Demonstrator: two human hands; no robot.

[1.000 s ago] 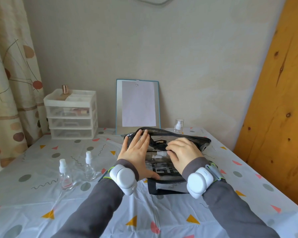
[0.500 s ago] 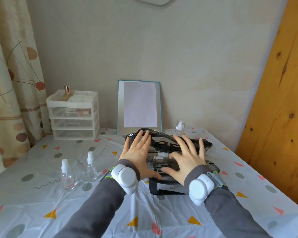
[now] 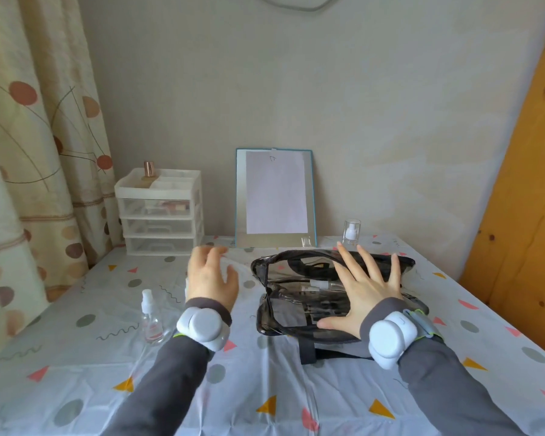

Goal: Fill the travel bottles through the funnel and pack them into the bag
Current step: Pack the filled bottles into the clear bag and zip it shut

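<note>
Low at centre right, the right hand (image 3: 364, 291) lies flat, fingers spread, on the bag (image 3: 291, 313). The left hand (image 3: 211, 278), open and blurred, has left the bag and swung toward the near bottle (image 3: 151, 319) at left, so packing likely goes on. It mostly hides a second one. A packed bottle (image 3: 320, 283) shows dimly through the bag; the far bottle (image 3: 351, 232) stands by the wall.

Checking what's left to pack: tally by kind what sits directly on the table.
Clear bag: 1
Spray bottles outside it, in plain view: 2
Drawer unit: 1
Framed board: 1
Total: 5
The left hand may hide another bottle.
</note>
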